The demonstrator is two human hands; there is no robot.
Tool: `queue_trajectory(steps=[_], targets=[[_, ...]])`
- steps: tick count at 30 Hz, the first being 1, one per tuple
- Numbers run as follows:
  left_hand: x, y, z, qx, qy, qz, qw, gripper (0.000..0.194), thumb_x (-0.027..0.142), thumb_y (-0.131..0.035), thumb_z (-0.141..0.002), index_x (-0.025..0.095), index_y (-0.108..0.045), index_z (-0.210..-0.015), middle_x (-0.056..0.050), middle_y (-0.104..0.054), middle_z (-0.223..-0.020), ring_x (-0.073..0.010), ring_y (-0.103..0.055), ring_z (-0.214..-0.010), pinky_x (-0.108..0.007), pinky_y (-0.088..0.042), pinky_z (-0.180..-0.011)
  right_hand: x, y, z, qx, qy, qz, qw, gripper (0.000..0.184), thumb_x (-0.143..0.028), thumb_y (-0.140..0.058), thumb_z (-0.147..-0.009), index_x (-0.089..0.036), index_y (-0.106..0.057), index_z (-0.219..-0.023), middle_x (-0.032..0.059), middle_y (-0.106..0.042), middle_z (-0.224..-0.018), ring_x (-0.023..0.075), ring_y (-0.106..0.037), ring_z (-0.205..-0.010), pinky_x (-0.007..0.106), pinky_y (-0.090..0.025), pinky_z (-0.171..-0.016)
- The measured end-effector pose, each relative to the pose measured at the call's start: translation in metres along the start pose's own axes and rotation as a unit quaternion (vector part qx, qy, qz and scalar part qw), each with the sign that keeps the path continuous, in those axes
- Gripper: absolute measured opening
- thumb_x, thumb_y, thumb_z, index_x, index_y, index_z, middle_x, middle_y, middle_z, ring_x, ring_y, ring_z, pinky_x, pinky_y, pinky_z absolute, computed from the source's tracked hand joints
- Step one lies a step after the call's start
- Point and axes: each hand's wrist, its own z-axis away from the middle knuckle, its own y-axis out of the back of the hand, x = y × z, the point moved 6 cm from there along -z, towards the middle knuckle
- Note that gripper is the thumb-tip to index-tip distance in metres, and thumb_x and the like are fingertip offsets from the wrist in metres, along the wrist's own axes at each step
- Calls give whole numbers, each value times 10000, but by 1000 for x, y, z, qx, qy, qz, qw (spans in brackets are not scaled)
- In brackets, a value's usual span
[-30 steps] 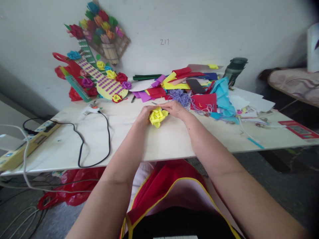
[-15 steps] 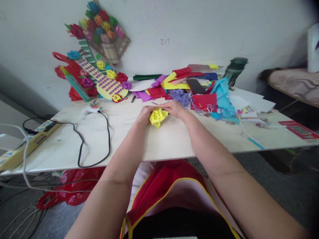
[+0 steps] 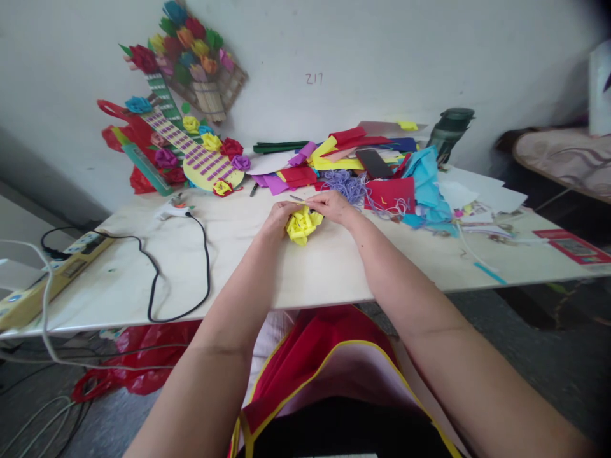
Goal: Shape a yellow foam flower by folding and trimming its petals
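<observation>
A yellow crepe-paper flower (image 3: 304, 227) hangs just above the table, its petals toward me. My left hand (image 3: 281, 217) is closed on the flower's left and far side. Against its right side is my right hand (image 3: 333, 207), fingers closed around a small pair of scissors (image 3: 296, 199). Only a thin, pointed metal blade sticks out to the left past the fingertips, with a dark part under them; the rest is hidden. Both hands' fingertips nearly meet behind the flower.
A pale table (image 3: 248, 273) carries a glue gun (image 3: 172, 208) with black cord, a power strip (image 3: 71, 267), purple yarn (image 3: 346, 186), coloured paper, a phone (image 3: 373, 164) and a dark bottle (image 3: 450, 135). Paper-flower guitar decorations (image 3: 205, 159) lean at the back left.
The hands, flower and blade stay almost in place, with only slight finger movement. The whole view has shifted a little.
</observation>
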Motion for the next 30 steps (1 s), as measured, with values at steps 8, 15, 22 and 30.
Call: queue_trajectory(steps=[8, 15, 22, 30], targets=[[1, 0, 0, -7, -7, 11, 1000, 92, 188, -680, -571, 131, -622, -615, -35, -632, -557, -177, -603, -528, -302, -505, -583, 3, -3, -1, -5, -11, -39, 999, 254, -250, -610, -829, -212, -767, -1025, 28, -769, -989, 199, -705, -947, 310, -539, -857], [1, -2, 3, -8, 7, 21, 1000, 75, 179, -666, -584, 137, -620, -626, -41, -639, -568, -187, -610, -538, -319, -522, -610, 5, -6, -1, -15, -1, -62, 998, 260, -209, -614, -830, -242, -753, -1046, 23, -766, -1008, 192, -708, -973, 330, -542, -904], [1, -3, 4, -3, 26, 46, 999, 101, 204, -657, -590, 137, -616, -655, -58, -661, -604, -204, -631, -567, -328, -529, -619, -1, -3, 2, -21, 1, -32, 999, 264, -247, -642, -837, -306, -731, -1078, -8, -742, -1082, 200, -696, -1037, 342, -536, -932], [1, -1, 2, -5, 6, 39, 999, 116, 201, -698, -583, 137, -608, -616, -54, -648, -566, -193, -624, -539, -321, -525, -611, -4, -2, 2, -20, -1, -22, 1000, 246, -291, -657, -834, -329, -735, -1064, -2, -739, -1088, 210, -688, -1064, 361, -522, -965]])
